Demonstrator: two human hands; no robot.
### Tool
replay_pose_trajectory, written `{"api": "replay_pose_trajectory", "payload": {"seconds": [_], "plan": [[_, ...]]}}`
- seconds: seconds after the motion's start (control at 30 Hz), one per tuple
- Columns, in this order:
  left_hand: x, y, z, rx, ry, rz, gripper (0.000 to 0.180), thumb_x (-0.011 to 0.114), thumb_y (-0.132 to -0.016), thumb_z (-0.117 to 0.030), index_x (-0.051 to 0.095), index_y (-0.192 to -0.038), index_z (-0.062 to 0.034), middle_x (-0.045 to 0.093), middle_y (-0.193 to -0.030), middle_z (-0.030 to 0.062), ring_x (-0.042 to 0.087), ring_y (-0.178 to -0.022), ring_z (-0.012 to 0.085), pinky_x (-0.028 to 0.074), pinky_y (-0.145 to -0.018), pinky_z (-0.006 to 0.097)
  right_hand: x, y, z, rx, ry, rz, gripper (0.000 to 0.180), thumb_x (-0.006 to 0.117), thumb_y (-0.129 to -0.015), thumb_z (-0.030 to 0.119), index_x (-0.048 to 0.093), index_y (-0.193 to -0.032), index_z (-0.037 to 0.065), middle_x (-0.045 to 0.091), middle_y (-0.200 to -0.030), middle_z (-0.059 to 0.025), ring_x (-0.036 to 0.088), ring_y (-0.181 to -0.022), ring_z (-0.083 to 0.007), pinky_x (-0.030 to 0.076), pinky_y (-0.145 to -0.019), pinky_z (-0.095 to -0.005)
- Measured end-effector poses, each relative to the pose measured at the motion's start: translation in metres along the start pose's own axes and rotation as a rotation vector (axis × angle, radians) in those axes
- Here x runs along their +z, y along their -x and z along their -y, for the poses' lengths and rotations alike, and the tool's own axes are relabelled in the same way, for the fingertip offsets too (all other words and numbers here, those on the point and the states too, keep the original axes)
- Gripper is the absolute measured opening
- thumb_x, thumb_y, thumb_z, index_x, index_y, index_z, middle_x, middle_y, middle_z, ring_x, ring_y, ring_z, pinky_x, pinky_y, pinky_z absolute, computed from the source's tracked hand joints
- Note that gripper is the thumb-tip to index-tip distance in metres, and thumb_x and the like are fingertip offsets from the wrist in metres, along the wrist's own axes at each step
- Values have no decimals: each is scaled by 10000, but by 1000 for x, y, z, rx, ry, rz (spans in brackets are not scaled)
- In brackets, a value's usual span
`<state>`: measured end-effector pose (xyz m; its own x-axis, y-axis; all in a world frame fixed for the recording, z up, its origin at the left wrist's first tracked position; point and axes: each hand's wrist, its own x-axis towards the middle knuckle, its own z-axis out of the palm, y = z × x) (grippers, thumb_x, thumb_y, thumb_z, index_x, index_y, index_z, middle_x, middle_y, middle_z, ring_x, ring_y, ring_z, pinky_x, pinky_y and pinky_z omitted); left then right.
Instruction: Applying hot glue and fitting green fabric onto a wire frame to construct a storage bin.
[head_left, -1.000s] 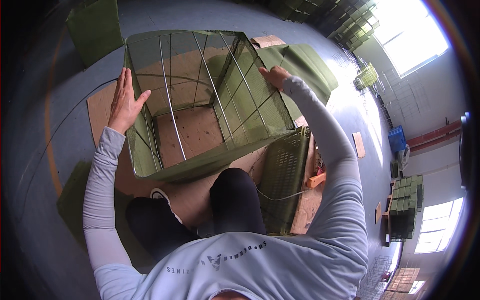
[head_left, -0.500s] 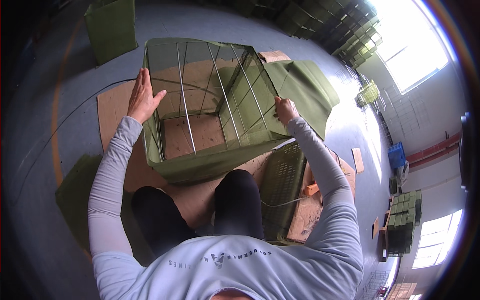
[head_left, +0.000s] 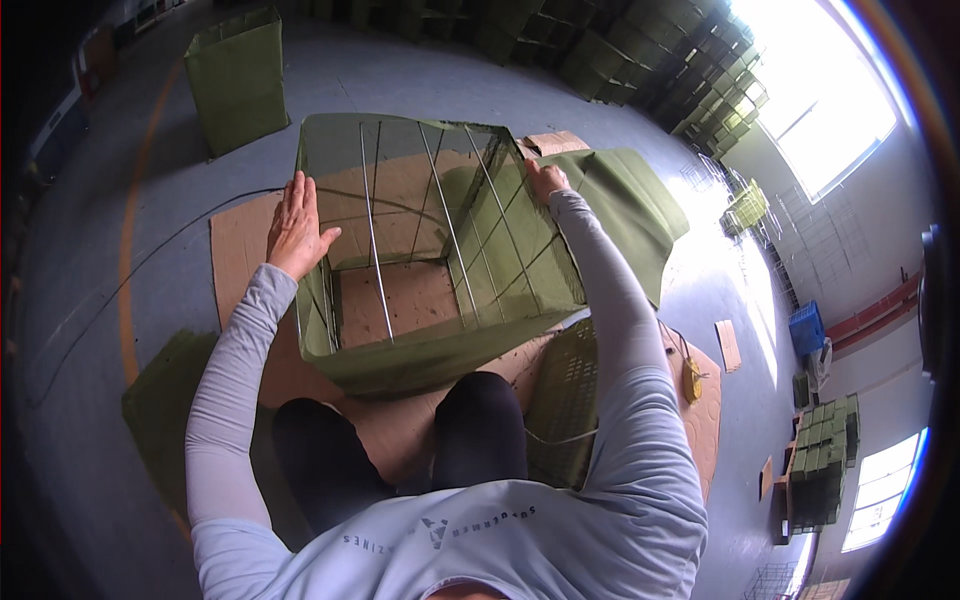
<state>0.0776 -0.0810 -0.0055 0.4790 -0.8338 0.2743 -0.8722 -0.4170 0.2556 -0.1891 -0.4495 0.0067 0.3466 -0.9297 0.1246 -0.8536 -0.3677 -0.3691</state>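
A wire-framed green fabric box [head_left: 450, 370] stands in front of my knees, with silvery rods running across its near opening. Cardboard shows through between the rods. My left hand [head_left: 295, 235] lies flat along the box's left edge, fingers straight and together, thumb apart, gripping nothing. At the far part of the box's right edge, my right hand [head_left: 546, 180] has its fingers curled over the rim; their tips are partly hidden. Beyond that edge spreads a folded sheet of green fabric [head_left: 625, 215].
Cardboard [head_left: 240, 245] lies on the floor under the box. A green perforated crate [head_left: 562, 400] sits right of my knees, near a yellow-handled tool [head_left: 692, 380]. Another green box [head_left: 240, 85] stands far left. Stacked green boxes [head_left: 620, 50] line the back.
My right hand has slid along the box's right edge toward its far corner. My left hand stays against the left edge. The whole view has shifted slightly.
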Motion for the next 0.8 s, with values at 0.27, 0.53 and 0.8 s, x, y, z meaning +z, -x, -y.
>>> {"api": "replay_pose_trajectory", "payload": {"seconds": [0.27,0.53,0.8], "plan": [[0,4,3,17,-56,-47,888,710,-812,-336,227,-1443,60,168,-1539,205,230,-1409,338,248,-1149,407,31,16,22,-133,294,-102,433,506,-947,324,568,-1177,-37,661,-1008,-239,660,-947,-339,521,-800,-440],[-12,-40,9,157,273,-226,702,375,-981,-501,321,-1424,41,294,-1490,240,297,-1385,342,276,-1125,407,5,4,-50,-87,-218,210,686,437,-950,500,420,-1292,-93,599,-1120,-320,579,-1070,-436,453,-919,-442],[-3,-254,-69,202,142,318,620,341,-967,-572,652,-1009,-36,655,-1006,185,614,-994,331,447,-936,428,-5,-69,63,-570,-66,-11,552,311,-1007,466,579,-1182,16,647,-950,-243,609,-995,-406,451,-864,-473]]}}
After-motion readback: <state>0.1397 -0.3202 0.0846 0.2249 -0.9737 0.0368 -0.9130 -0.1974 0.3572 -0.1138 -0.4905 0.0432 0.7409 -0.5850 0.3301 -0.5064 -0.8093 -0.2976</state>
